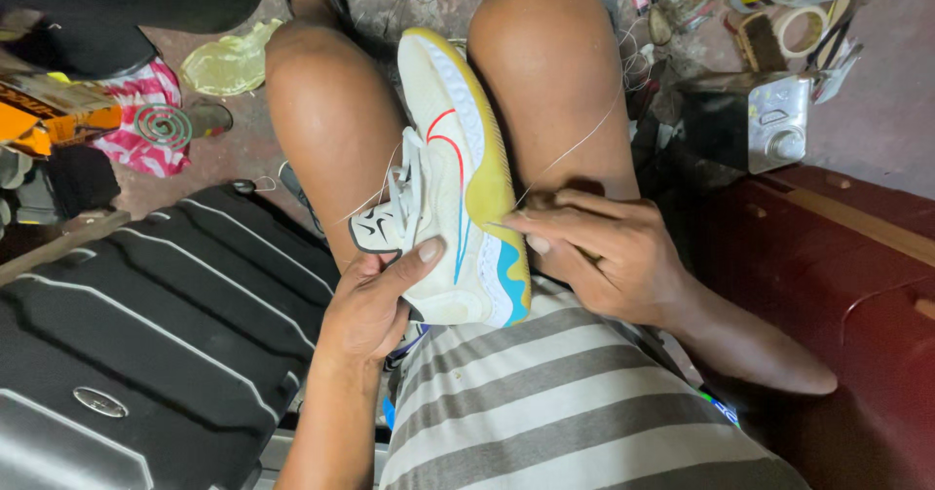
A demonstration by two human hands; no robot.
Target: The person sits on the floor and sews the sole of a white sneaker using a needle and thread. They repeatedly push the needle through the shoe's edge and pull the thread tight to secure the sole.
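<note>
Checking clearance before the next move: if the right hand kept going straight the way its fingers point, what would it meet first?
The right hand points leftward in the picture, its fingertips already at the yellow sole edge of the sneaker. So the sole comes first, seemingly in contact already; the left hand lies beyond it.

Shoe between the knees, suitcase to the left, metal can and tape rolls to the right
</note>
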